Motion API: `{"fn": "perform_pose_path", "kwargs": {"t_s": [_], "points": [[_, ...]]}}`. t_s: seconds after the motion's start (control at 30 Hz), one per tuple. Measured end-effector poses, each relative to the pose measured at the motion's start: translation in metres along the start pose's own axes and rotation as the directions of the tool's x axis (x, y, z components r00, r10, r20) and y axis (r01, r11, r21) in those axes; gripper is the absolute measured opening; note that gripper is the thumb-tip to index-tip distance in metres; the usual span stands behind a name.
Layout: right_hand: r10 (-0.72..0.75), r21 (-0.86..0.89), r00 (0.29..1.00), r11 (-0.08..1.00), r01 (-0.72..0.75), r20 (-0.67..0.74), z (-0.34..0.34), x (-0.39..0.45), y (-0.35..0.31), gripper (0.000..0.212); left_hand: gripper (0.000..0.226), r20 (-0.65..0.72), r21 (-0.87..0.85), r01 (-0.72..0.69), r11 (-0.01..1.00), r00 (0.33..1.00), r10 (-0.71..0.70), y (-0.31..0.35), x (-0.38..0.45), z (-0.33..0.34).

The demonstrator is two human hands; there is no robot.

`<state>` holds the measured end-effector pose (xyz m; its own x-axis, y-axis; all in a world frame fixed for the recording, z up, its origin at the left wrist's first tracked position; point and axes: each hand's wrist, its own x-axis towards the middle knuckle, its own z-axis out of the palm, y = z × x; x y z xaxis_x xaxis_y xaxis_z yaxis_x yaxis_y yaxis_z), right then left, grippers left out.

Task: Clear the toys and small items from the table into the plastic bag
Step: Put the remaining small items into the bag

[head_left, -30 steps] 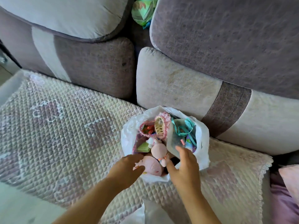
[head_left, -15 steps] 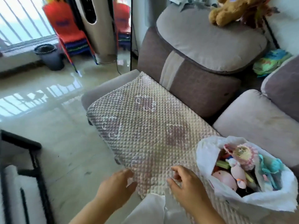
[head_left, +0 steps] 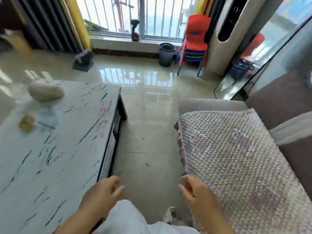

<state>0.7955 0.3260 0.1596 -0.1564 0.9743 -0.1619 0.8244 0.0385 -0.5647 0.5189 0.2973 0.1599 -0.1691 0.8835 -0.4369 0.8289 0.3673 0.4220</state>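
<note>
Nowhere does any writing read clearly (the blur smears everything). Both hands hang empty over the floor, fingers loosely curled: the left hand [head_left: 101, 195] by the table's [head_left: 55, 149] near right corner, the right hand [head_left: 196, 195] at the quilted sofa cover's [head_left: 236, 157] front edge. A blurred pale toy [head_left: 45, 91] and a small yellowish item [head_left: 26, 123] lie near the table's far left edge, well apart from both hands.

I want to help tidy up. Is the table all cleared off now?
No, the table still has a pale soft toy and a small yellowish thing lying on its far end.
</note>
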Motion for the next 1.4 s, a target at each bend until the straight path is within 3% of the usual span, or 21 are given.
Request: {"fn": "perform_pose_path", "kwargs": {"t_s": [0.27, 0.47, 0.67, 0.97, 1.4], "points": [[-0.234, 0.028, 0.955, 0.972, 0.233, 0.183, 0.038, 0.112, -0.075, 0.027, 0.01, -0.064, -0.288, 0.32, 0.903, 0.934, -0.352, -0.056, 0.009, -0.033], [-0.425, 0.027, 0.841, 0.897, 0.442, 0.336, 0.052, 0.216, -0.119, 0.025, 0.013, -0.132, -0.436, 0.445, 0.782, 0.828, -0.545, -0.059, 0.053, -0.062], [-0.56, 0.054, 0.714, 0.801, 0.596, 0.42, 0.065, 0.296, -0.167, 0.026, 0.017, -0.205, -0.525, 0.495, 0.692, 0.716, -0.667, -0.052, 0.092, -0.09], [-0.665, 0.11, 0.539, 0.676, 0.729, 0.516, 0.111, 0.382, -0.252, 0.03, 0.018, -0.202, -0.612, 0.543, 0.575, 0.596, -0.777, -0.082, 0.145, -0.119], [-0.643, 0.132, 0.416, 0.628, 0.767, 0.643, 0.238, 0.499, -0.379, 0.033, 0.019, -0.152, -0.757, 0.501, 0.42, 0.49, -0.859, -0.206, 0.29, -0.182]]}}
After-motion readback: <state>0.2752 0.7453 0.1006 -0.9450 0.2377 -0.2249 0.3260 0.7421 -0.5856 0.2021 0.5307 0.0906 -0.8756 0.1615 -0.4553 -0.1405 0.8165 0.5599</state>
